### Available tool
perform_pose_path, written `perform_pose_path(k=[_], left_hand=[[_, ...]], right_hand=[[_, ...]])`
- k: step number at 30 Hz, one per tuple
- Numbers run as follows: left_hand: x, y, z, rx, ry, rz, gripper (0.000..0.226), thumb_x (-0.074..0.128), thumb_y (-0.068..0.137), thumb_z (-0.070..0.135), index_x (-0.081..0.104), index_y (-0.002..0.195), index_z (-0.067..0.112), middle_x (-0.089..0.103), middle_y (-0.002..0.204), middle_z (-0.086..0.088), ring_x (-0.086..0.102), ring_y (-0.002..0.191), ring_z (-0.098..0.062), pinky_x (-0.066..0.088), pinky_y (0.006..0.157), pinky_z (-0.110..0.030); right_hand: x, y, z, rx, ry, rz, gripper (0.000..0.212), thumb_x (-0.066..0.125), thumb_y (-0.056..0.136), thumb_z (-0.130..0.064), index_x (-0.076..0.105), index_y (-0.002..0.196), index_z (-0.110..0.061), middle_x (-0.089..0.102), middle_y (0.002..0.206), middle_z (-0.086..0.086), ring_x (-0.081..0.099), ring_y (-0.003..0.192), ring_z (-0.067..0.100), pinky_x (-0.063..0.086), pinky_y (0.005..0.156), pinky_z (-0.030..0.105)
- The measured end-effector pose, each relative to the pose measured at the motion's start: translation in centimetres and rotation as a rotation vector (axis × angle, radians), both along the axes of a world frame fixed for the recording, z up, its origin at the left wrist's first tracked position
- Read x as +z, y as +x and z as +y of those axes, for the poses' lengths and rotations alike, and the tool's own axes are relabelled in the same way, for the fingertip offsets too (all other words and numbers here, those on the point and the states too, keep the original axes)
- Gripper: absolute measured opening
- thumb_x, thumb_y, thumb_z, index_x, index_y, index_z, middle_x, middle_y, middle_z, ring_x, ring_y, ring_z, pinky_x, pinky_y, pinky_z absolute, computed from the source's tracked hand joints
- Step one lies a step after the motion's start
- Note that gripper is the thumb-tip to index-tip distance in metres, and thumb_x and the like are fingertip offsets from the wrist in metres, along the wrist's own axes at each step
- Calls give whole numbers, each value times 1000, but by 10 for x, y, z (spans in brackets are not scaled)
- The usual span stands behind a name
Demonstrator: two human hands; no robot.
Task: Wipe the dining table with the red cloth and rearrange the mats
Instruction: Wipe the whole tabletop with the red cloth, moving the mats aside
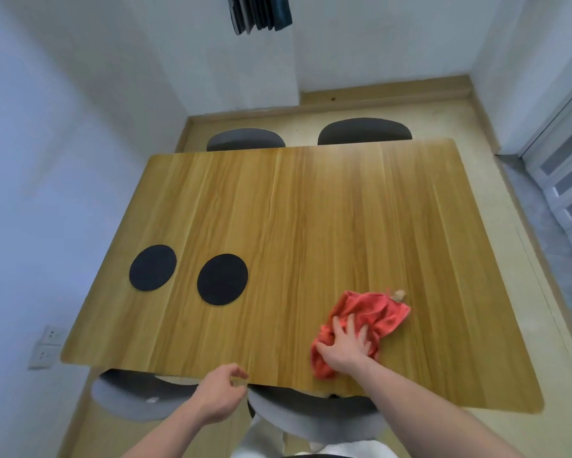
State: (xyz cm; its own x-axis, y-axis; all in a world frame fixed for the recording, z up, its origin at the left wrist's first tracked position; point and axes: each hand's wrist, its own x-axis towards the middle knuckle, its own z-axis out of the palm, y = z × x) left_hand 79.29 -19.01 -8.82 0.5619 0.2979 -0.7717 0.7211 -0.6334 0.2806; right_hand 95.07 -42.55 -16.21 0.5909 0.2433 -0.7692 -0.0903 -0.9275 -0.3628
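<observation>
The red cloth lies crumpled on the near right part of the wooden dining table. My right hand presses flat on the cloth with fingers spread. Two round black mats sit side by side on the left of the table, one mat near the left edge and the other mat just right of it. My left hand hovers at the near table edge, fingers loosely curled, holding nothing.
Two grey chairs stand at the far side of the table and two more chairs are tucked under the near edge. A wall runs along the left, with sockets low down. A door frame is at the right.
</observation>
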Motion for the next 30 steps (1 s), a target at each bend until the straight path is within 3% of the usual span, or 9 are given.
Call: perform_pose_path(k=[4,7,11,14,17,22,25,30], left_hand=[[2,9,-10,-71,8,0,37,54,90,27,61,126,31,58,132,4,58,115,-12,47,99,-27],[3,23,-22,-182,12,-4,36,52,89,29,59,124,33,51,141,5,55,122,-15,45,106,-31],[-1,58,-49,-306,-9,-32,46,52,88,28,60,133,24,36,155,3,47,138,-20,40,112,-34],[-8,88,-73,-381,-33,-84,49,50,79,33,63,126,26,34,158,-1,41,144,-24,40,114,-35],[-14,112,-94,-441,-39,-81,55,49,81,32,58,135,31,20,164,2,40,141,-28,38,117,-41],[-34,129,-106,-583,-5,72,64,49,89,24,44,152,33,-8,171,-2,2,158,-30,18,127,-48],[-43,125,-97,-606,-4,109,66,47,87,23,43,153,32,1,172,-2,9,157,-28,19,127,-43],[-45,115,-67,-610,6,94,69,48,82,25,46,150,31,22,166,7,43,141,-29,42,115,-43]], right_hand=[[26,3,15,-20,292,51,80,57,92,-47,24,161,-25,5,171,3,7,157,26,14,127,42],[41,10,5,-82,342,-36,73,59,92,-40,33,158,-21,23,167,0,23,153,19,21,125,35],[58,24,-22,-134,344,-146,64,62,95,-33,39,154,-24,31,163,-4,33,148,15,30,122,36],[67,28,-48,-172,314,-223,57,63,95,-30,44,150,-25,37,159,-6,35,146,14,31,120,34],[71,25,-71,-207,287,-238,62,64,95,-34,41,152,-27,34,160,-5,35,147,15,32,118,34],[72,14,-95,-259,202,-240,69,62,96,-43,32,157,-31,23,166,-5,27,152,17,28,120,38],[73,9,-97,-264,183,-227,70,62,97,-41,30,158,-30,19,167,-5,24,153,17,27,121,39],[74,7,-82,-238,153,-213,70,60,98,-42,28,159,-28,17,168,-4,25,153,17,27,121,38]])
